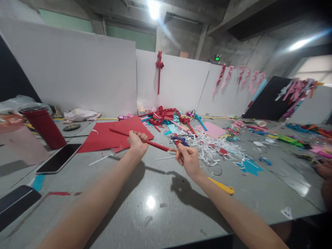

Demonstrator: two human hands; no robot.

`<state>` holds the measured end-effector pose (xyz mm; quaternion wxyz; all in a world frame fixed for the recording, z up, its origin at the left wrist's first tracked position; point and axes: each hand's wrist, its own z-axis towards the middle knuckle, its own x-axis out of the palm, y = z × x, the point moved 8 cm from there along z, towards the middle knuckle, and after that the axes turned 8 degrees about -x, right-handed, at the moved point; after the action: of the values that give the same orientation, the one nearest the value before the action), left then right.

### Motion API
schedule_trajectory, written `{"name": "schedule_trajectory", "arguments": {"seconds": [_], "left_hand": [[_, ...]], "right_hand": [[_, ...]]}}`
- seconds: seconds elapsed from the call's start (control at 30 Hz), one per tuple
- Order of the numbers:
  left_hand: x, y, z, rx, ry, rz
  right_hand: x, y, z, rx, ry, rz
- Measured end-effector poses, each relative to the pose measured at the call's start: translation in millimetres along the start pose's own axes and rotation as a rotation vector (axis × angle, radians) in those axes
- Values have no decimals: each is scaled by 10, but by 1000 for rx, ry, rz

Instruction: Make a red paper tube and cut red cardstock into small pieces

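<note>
My left hand (138,141) is closed in a fist around a thin red paper tube (157,146), which slants down to the right above the table. At the tube's right end is my right hand (188,158), its index finger reaching to the tip and its other fingers curled in. Whether those curled fingers hold anything is hidden. Under and behind the left hand lie red paper sheets (103,138). Just beyond the right hand sits a small blue and red object (181,140), partly covered, among white paper strips (210,147).
A yellow-handled tool (223,186) lies beside my right forearm. To the left stand a red bottle (44,128) and a pink container (23,141), with a phone (61,158) nearby. A red paper decoration (159,69) hangs on the white board. Another person's hand (324,168) shows at far right.
</note>
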<state>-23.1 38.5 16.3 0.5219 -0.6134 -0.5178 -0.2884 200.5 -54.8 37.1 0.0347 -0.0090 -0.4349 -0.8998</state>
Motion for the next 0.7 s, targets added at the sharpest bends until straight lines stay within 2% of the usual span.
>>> {"name": "schedule_trajectory", "arguments": {"seconds": [0.33,0.53,0.6,0.7], "left_hand": [[86,-13,-99,31,87,18],[124,-51,-110,100,163,50],[122,-53,-102,103,166,54],[103,-46,-89,83,134,50]], "right_hand": [[-1,-214,20,158,-20,214],[12,-280,48,297,-19,367],[24,-268,46,286,4,369],[50,-187,10,181,66,235]]}}
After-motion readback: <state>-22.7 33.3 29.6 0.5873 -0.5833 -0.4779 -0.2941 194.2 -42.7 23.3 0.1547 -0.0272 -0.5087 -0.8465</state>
